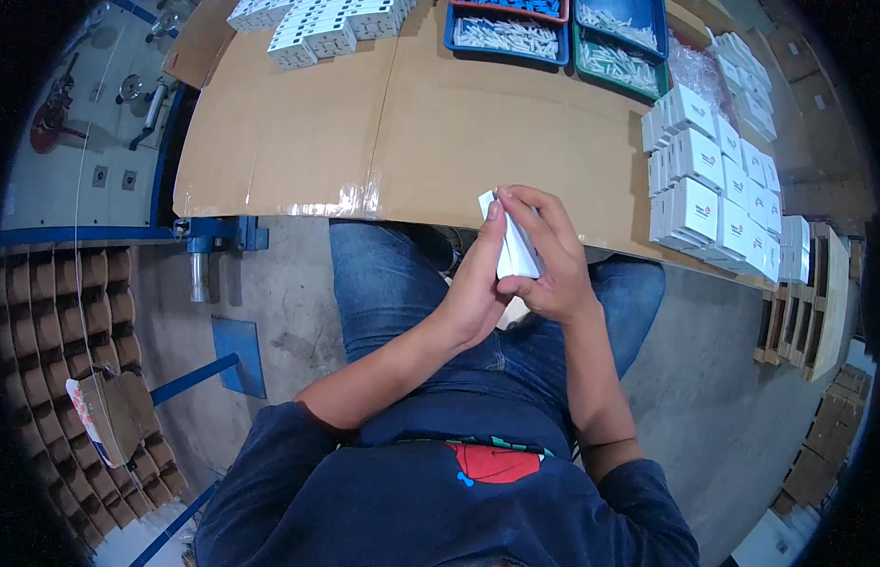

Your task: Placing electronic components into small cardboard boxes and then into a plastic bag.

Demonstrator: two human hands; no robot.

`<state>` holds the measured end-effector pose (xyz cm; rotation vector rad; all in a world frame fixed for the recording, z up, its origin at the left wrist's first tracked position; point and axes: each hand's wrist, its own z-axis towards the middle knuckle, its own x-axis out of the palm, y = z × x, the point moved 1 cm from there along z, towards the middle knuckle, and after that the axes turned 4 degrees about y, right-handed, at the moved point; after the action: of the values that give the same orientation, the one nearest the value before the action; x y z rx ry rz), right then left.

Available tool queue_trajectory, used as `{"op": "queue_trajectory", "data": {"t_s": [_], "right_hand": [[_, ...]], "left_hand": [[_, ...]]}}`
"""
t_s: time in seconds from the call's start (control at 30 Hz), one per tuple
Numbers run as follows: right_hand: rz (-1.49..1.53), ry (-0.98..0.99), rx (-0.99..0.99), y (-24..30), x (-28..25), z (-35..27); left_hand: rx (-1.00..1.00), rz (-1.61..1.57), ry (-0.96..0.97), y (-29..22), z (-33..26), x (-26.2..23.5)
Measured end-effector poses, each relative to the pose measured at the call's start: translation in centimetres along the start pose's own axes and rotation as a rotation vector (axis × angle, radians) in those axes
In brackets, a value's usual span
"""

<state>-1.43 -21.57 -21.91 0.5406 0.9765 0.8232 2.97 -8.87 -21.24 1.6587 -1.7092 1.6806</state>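
Take the counter (298,142) as your landmark: a cardboard-covered top whose near edge, taped along part of its length, runs just above your knees. Left of the counter, a crate of cardboard cells (71,312) fills the floor side, with blue frame bars between it and your leg. Your left hand (478,283) sits just below the counter's near edge, palm pressed against the side of a small white box (516,248), thumb up along its top corner. The box is held upright over your lap, off the counter and touching nothing but your hands. Your right hand (551,255) is wrapped around the box from the other side, fingers curled over its top edge. The middle of the counter in front of you is bare cardboard. At its far edge lie more white boxes (312,24) and blue trays (506,36) of white parts. Along the counter's right edge stand stacks of boxes (709,184), reaching close to that near edge.
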Motion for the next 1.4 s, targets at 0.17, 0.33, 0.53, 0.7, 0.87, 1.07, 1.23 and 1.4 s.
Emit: {"op": "queue_trajectory", "data": {"t_s": [0.17, 0.33, 0.53, 0.7, 0.87, 1.07, 1.23, 1.4], "right_hand": [[-0.001, -0.068, -0.015, -0.5, -0.1, -0.5], [0.113, -0.145, 0.078, 0.3, -0.7, -0.3], [0.325, -0.225, 0.203, -0.3, -0.1, -1.1], [0.946, -0.568, 0.45, -1.8, -0.6, -1.0], [1.126, -0.577, 0.823, -6.4, -1.2, -3.5], [0.362, -0.264, 0.855, -10.0, -3.1, -4.8], [0.311, 0.046, 0.781, -11.9, -5.6, -3.0], [-0.18, 0.139, 0.689, -12.2, -5.7, -0.7]], "left_hand": [[-0.005, 0.025, -0.012, 0.6, 0.0, 0.3], [0.022, -0.009, -0.052, 0.4, -0.2, 1.0], [0.018, -0.044, -0.002, 0.5, 0.3, 0.8], [0.083, 0.159, -0.005, 0.8, 1.9, -2.6], [0.216, 0.411, 0.003, 0.0, 3.7, -7.6], [0.322, 0.751, 0.058, -0.3, 5.7, -12.5], [0.346, 1.024, 0.122, -0.9, 7.8, -13.1], [0.546, 1.797, -0.059, -2.6, 9.9, -12.9]]}}
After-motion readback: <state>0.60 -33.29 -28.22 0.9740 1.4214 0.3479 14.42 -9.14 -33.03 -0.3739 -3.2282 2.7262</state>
